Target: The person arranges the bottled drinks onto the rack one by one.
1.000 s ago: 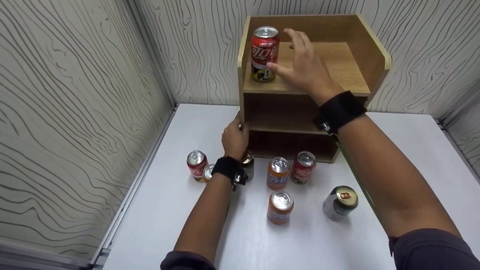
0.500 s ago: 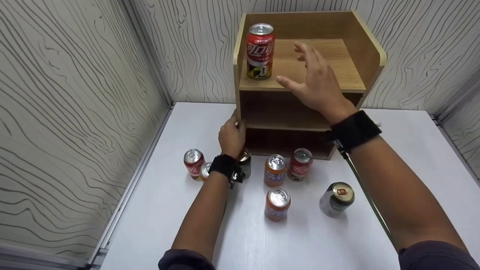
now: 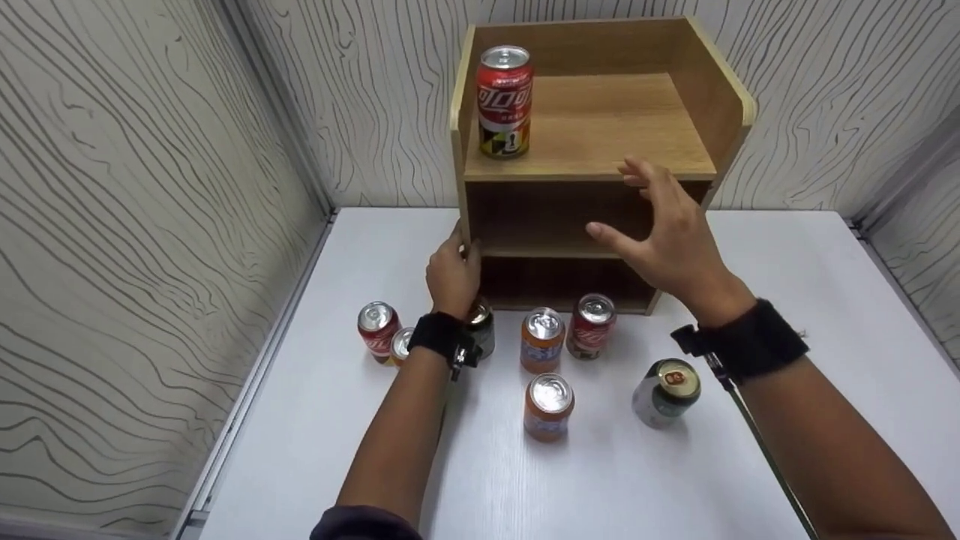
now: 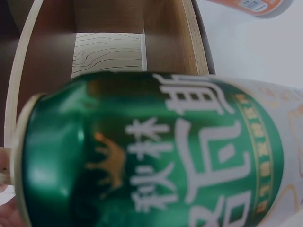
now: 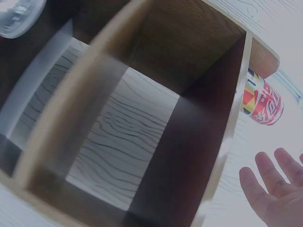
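Observation:
A wooden shelf unit [image 3: 585, 177] stands at the back of the white table. My left hand [image 3: 453, 279] grips the lower front edge of its left side panel. Close beside that wrist is a green can [image 3: 481, 330], which fills much of the left wrist view, where only a bit of my fingers [image 4: 9, 215] shows. On the top board, at the left, a red cola can [image 3: 505, 105] stands upright. My right hand [image 3: 675, 236] hovers in front of the shelf's right half, thumb and fingers spread, holding nothing. In the right wrist view its fingertips [image 5: 266, 166] are apart from everything.
Before the shelf stand two orange soda cans [image 3: 541, 341], a red can [image 3: 592, 326] and a green-and-white can [image 3: 666, 394] farther right. Left of my left wrist are another red can [image 3: 378, 331] and a partly hidden orange-yellow can [image 3: 402, 346]. Patterned walls enclose the table.
My right hand has moved away from the cola can on the top board, down and to the right. The cola can stays standing there. My left hand keeps its hold on the panel.

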{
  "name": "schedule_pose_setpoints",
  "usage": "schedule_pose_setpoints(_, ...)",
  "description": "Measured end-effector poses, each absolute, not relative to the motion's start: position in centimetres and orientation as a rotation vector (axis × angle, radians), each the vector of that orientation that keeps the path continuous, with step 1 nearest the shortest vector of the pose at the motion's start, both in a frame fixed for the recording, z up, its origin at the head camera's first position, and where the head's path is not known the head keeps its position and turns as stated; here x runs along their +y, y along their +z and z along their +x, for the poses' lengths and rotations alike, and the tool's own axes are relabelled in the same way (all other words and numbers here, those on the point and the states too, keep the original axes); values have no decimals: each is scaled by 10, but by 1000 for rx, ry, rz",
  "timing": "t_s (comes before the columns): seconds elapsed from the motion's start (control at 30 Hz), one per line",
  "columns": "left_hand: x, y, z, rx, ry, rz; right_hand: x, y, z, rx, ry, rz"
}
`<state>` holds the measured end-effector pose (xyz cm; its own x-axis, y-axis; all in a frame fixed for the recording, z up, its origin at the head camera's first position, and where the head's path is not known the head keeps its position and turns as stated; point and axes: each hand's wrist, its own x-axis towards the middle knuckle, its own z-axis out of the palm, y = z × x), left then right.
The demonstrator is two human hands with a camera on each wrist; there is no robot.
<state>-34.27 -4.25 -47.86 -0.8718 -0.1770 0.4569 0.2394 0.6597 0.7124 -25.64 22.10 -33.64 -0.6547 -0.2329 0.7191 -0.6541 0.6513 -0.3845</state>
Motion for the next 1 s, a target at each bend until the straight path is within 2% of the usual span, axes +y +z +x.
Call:
schedule_pose_setpoints(0.33,-47,-483,-343,-2388,-1113,-31,248,-393,-215,-2263,820,643)
schedule_pose_setpoints(0.57,-41,-479,-345,-2384,-1100,-41,273,-427,-187,-2405,804,512)
schedule_pose_setpoints(1.0,-46,-480,-344,-2372,-1108,-67,301,-494,-155,-2624,963,368)
